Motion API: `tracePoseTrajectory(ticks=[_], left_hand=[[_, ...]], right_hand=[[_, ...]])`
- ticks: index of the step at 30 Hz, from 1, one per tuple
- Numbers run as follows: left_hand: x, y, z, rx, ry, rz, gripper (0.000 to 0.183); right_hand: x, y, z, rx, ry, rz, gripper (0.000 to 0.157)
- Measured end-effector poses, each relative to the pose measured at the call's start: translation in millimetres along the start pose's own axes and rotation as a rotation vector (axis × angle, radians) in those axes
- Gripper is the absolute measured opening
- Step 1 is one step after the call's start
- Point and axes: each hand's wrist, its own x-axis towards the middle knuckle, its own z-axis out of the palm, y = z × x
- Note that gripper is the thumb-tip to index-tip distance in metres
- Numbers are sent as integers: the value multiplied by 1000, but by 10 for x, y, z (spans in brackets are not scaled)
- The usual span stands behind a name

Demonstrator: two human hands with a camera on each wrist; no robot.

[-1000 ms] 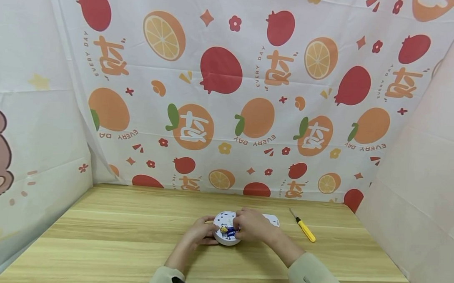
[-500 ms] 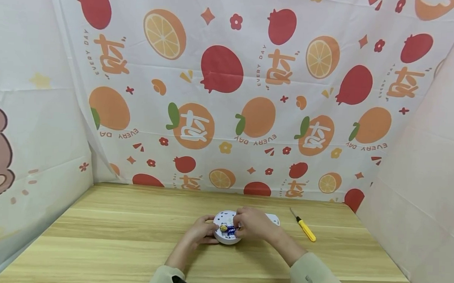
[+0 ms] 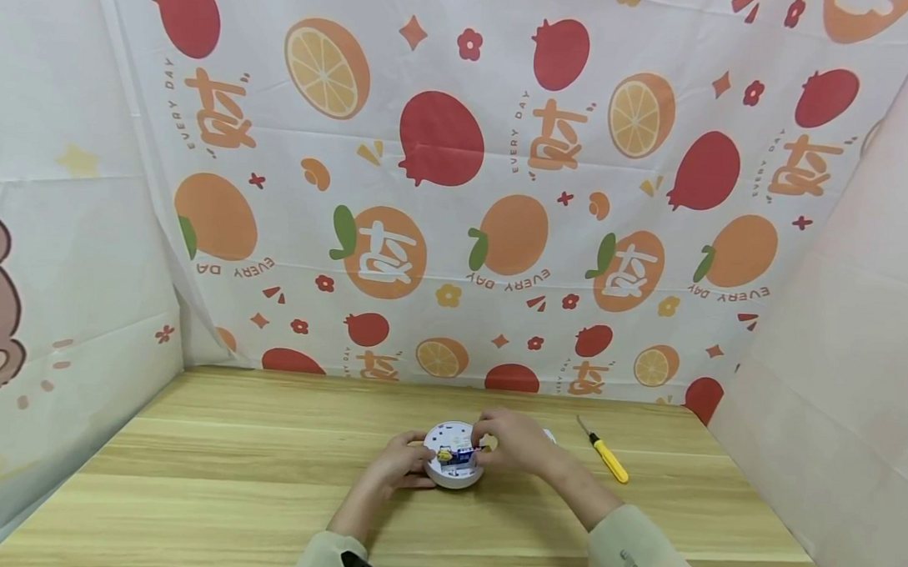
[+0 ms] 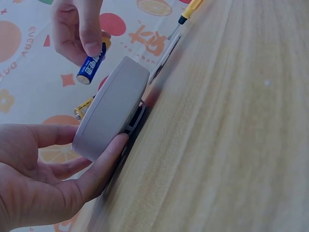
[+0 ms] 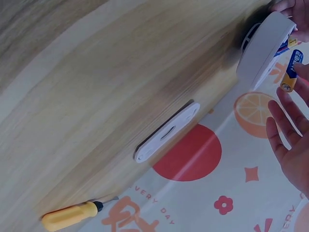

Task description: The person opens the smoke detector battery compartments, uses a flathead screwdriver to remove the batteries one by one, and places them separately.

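From my head, I see a wooden counter (image 3: 267, 477). My left hand (image 3: 401, 461) grips the left edge of a round white thing (image 3: 447, 434). My right hand (image 3: 518, 440) is at its right side. A yellow screwdriver (image 3: 611, 462) lies farther right, with its tip at the far end. A fruit cloth (image 3: 455, 242) hangs on the far side.

From my left wrist, I see my left hand hold the edge of the round white thing, with one finger under it. My right hand pinches a blue battery (image 4: 90, 67), just beside the round white thing but not touching it. Another battery (image 4: 83, 108) with a yellow end pokes up from its top side.

From my right wrist, the blue battery has an orange end. A flat white strip (image 5: 159, 140) lies on the counter, between the round white thing and the screwdriver.
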Motion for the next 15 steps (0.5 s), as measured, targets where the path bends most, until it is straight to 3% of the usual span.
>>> tracePoseTrajectory(ticks=[15], left_hand=[[0, 12, -5, 5, -2, -5, 46]], right_hand=[[-100, 112, -33, 2, 43, 56, 9]])
